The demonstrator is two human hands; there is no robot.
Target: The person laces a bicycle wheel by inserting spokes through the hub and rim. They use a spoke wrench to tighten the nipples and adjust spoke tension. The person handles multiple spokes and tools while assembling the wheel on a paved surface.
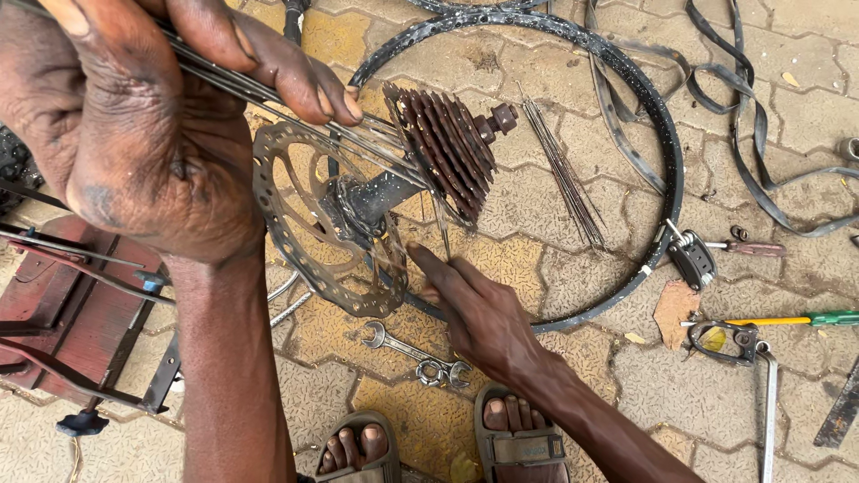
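Left hand [134, 134], upper left of the frame, nearest the camera: fingers [295, 76] clenched around a bundle of thin steel spokes [268, 89] that run down toward the hub.

Bicycle rear hub [380, 192], centre: tilted, bearing a drilled brake disc [309, 224] at its lower left end and a rusty sprocket cassette [443, 148] at its upper right end.

Right hand [479, 313], lower centre: fingers extended, tips pinching a single spoke [443, 234] just below the cassette.

Black wheel rim [658, 125], flat on the paved floor around the hub.

Loose spokes [564, 174], a bundle inside the rim, right of the cassette.

Combination spanner [412, 353], on the paving just beside the right wrist.

Rubber rim strips [752, 107], upper right.

Green-handled screwdriver [805, 318], right edge.

Sandalled feet [438, 443], bottom centre.

Red metal stand [63, 304], left edge.
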